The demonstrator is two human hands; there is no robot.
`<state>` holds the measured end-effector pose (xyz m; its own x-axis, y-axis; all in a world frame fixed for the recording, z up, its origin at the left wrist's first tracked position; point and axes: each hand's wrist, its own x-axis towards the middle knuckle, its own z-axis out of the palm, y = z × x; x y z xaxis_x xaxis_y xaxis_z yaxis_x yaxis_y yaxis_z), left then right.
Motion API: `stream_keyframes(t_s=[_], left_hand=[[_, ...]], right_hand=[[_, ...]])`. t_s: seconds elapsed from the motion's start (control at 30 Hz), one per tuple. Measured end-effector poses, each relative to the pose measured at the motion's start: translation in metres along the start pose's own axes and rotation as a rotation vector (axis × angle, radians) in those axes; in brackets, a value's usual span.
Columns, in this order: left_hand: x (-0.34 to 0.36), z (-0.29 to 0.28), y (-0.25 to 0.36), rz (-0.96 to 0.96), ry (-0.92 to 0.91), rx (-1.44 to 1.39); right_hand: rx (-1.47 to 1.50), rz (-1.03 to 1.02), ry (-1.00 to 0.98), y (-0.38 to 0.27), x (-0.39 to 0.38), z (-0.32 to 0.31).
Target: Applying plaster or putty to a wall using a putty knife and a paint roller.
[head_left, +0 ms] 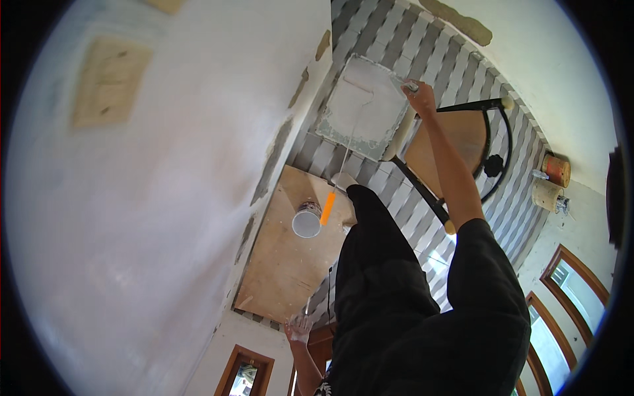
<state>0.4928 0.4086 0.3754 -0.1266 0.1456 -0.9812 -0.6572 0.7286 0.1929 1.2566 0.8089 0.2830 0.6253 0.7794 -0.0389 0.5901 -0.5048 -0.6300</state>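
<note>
My right hand (421, 97) is stretched far forward, its fingers closed at the corner of a flat tray smeared with white (380, 135). A pale grip shows in that hand, but I cannot make out what it belongs to. In the tray rests a paint roller (357, 86), its long wire running back to an orange handle (327, 208). The handle reaches past the tray's near edge, beside a white-rimmed bucket (306, 223). My left hand (299, 328), whitened on the fingers, is low and near the board's near end, fingers apart. A thin pale strip shows just above it.
The bucket stands on a wooden board (277, 264) along the left wall (178, 165), whose lower edge is chipped. Right of the tray is a black-framed stool or chair (456, 148). Two small buckets (556, 170) stand by the far right wall. Patterned tiles (396, 211) cover the floor.
</note>
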Motion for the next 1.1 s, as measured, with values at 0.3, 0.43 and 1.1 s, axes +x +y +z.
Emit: stream_keyframes(t_s=[0.3, 0.43, 1.1], left_hand=[[-0.024, 0.001, -0.03, -0.147, 0.167, 0.113], [-0.031, 0.013, -0.038, -0.193, 0.204, 0.168], [-0.02, 0.014, -0.057, -0.123, 0.039, 0.159]], right_hand=[[-0.252, -0.259, -0.134, 0.069, 0.04, 0.078], [-0.477, -0.419, -0.085, 0.106, 0.045, 0.099], [0.979, 0.645, 0.138, 0.125, -0.015, 0.064]])
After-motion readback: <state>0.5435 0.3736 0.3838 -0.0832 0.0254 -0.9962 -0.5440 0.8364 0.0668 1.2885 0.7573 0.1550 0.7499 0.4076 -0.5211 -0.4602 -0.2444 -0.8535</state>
